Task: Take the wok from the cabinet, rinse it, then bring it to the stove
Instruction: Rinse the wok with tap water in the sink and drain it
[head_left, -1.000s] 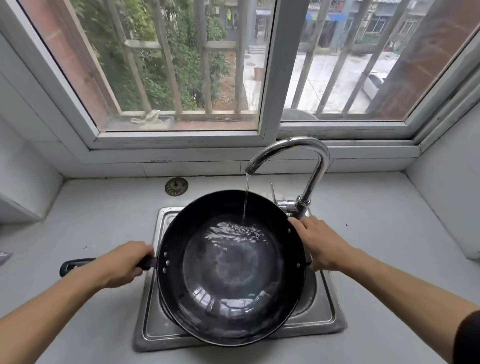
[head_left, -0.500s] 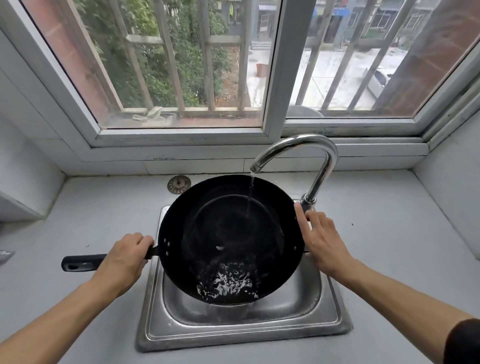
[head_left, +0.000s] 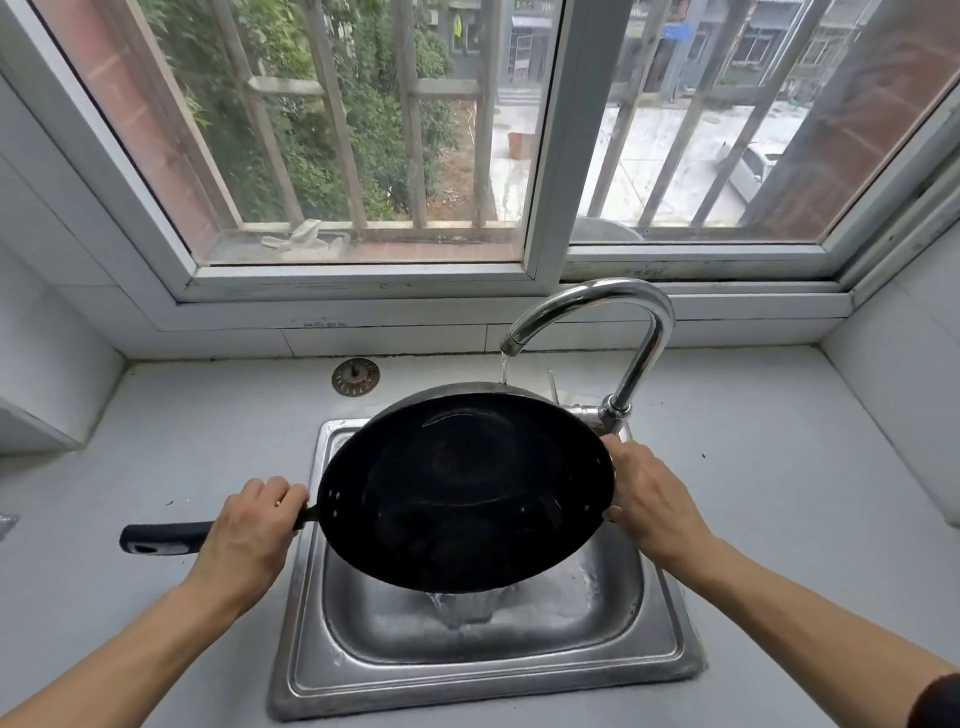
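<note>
- The left hand (head_left: 248, 525), at lower left of centre, has its fingers curled round the wok's long black handle (head_left: 165, 539) close to where it joins the pan; the free end of the handle sticks out toward the left of the frame.
- The right hand (head_left: 652, 499), right of centre, holds the opposite edge of the wok with fingers bent against the rim; how far they wrap behind it cannot be told.
- The wok (head_left: 465, 491) sits mid-frame, held above the steel sink (head_left: 306, 670), tilted with its far rim raised and its near rim lowered.
- Water (head_left: 462, 608) spills from the near rim down into the sink basin.
- The chrome tap (head_left: 613, 306) arches above the wok's far rim, a thin stream falling from its spout.
- A round metal strainer (head_left: 355, 378) lies on the grey counter (head_left: 779, 467) at the wall, upper left of the sink.
- A window (head_left: 550, 156) with bars fills the top of the frame.
</note>
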